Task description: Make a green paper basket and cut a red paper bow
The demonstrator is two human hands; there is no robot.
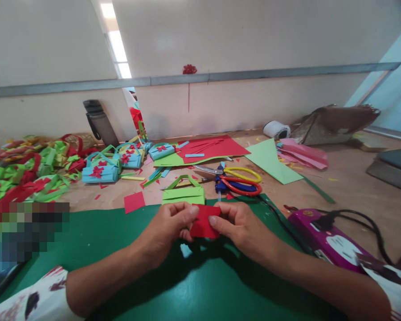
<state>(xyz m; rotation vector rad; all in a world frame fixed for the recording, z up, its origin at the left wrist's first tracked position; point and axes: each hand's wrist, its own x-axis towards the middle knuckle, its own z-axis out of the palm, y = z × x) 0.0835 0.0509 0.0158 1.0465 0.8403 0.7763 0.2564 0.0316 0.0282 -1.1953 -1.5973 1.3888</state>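
Observation:
Both hands meet over a dark green sheet (120,240) at the table's near edge and pinch a small red paper piece (205,221) between them. My left hand (169,227) grips its left side with curled fingers. My right hand (239,225) holds the right side, thumb on top. A light green paper basket (183,192) with a handle stands just beyond the hands. A small red square (134,201) lies to its left.
Scissors with yellow handles (240,174) and red handles (242,187) lie behind the hands. Blue paper baskets (100,171) and a heap of red and green strips (23,174) fill the left. A purple device (324,238) with a black cord sits at right. Coloured sheets (210,149) lie farther back.

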